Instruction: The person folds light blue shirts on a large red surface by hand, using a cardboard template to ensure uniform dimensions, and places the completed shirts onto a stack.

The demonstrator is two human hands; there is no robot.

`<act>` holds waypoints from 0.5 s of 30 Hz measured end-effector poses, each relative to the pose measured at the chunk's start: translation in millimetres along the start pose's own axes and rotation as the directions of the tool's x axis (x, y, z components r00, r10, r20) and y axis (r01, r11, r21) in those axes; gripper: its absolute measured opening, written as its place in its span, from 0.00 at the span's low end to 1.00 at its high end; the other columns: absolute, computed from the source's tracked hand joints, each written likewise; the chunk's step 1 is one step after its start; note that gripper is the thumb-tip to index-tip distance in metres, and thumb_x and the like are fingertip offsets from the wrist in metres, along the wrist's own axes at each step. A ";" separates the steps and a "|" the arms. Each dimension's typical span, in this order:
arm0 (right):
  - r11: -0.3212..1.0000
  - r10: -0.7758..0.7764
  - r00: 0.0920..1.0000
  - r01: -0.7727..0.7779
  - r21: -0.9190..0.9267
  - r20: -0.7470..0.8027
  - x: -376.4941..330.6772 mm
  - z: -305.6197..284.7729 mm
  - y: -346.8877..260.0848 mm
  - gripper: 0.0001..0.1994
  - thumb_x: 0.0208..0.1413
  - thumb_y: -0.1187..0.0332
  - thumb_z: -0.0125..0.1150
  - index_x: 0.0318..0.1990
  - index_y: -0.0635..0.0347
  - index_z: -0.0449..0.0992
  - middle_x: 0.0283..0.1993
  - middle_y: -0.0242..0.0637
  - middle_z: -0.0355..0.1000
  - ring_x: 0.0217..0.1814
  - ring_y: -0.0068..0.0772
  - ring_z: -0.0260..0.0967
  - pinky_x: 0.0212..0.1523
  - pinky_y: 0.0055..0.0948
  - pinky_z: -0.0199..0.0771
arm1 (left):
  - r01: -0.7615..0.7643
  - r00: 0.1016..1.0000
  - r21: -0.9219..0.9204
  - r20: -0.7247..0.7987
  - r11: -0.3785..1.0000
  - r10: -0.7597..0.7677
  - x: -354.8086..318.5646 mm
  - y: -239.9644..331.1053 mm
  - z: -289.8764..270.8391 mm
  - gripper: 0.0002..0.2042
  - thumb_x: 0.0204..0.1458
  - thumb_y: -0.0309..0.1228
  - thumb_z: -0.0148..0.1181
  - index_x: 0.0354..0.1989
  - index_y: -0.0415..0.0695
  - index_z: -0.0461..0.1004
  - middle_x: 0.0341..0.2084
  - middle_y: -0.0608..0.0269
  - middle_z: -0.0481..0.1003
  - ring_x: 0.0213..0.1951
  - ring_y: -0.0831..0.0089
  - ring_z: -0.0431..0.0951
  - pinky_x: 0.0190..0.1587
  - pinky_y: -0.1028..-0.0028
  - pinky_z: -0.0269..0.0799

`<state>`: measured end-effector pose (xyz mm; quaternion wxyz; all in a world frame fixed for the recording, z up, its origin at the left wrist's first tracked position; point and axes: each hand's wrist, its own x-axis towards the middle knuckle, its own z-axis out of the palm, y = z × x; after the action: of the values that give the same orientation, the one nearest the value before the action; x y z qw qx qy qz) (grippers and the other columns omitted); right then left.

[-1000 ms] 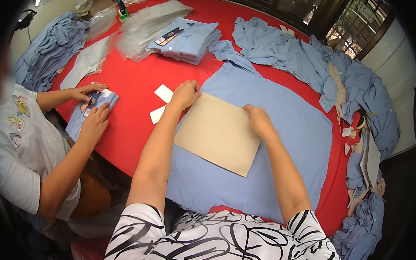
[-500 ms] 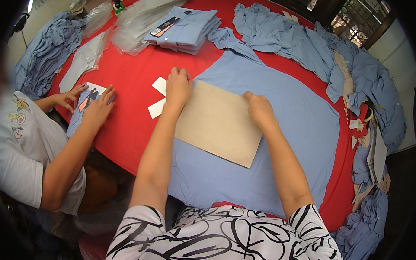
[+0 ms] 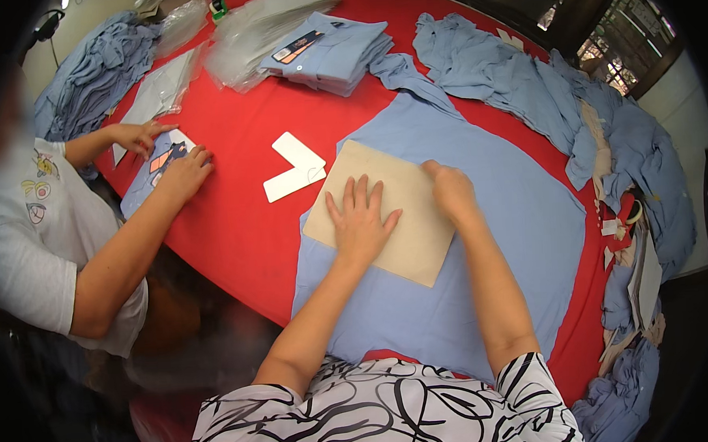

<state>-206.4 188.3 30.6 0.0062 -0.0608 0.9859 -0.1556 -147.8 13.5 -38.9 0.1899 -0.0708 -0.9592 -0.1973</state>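
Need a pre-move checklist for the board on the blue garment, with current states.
1. Beige board lying on blue garment: ok.
2. Left hand on board: ok, palm down, fingers spread.
3. Right hand pinching board: cannot tell; it's at the upper right edge, fingers curled, grip hidden.
4. Garment smooth under board: cannot tell, covered.
5. White cards off garment: ok, on the red cloth left of the board.
6. Co-worker's nearer hand away from board: ok, over at a folded garment on the left.
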 end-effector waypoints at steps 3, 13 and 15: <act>0.995 -0.011 0.999 0.015 -0.103 0.034 6.9 -2.0 3.9 0.16 0.55 0.74 0.52 0.50 0.54 0.78 0.43 0.46 0.77 0.48 0.51 0.73 0.51 0.46 0.69 | 0.004 1.000 0.015 -0.023 1.000 -0.003 1.0 0.6 2.9 0.30 0.53 0.51 0.60 0.61 0.46 0.69 0.63 0.54 0.63 0.67 0.50 0.56 0.65 0.33 0.41; 0.983 0.070 0.873 -0.142 -0.115 -0.482 130.7 19.7 45.9 0.17 0.55 0.61 0.62 0.51 0.54 0.76 0.53 0.42 0.71 0.58 0.48 0.63 0.55 0.49 0.61 | 0.001 0.975 -0.062 0.221 0.998 0.013 8.6 -13.5 -27.5 0.40 0.44 0.58 0.64 0.65 0.49 0.66 0.68 0.61 0.60 0.69 0.57 0.55 0.67 0.37 0.39; 0.975 0.132 0.857 -0.204 -0.093 -0.498 156.4 23.2 54.4 0.16 0.54 0.61 0.62 0.49 0.55 0.76 0.52 0.43 0.71 0.58 0.49 0.63 0.54 0.50 0.60 | -0.056 0.973 -0.088 0.218 0.995 0.074 8.3 -23.0 -29.2 0.43 0.41 0.61 0.65 0.65 0.50 0.65 0.68 0.63 0.60 0.69 0.59 0.55 0.68 0.40 0.39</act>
<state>-367.3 213.4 -7.1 -0.2339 0.0665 0.9654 -0.0939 -150.5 -18.7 -18.9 0.0852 -0.1314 -0.9626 -0.2209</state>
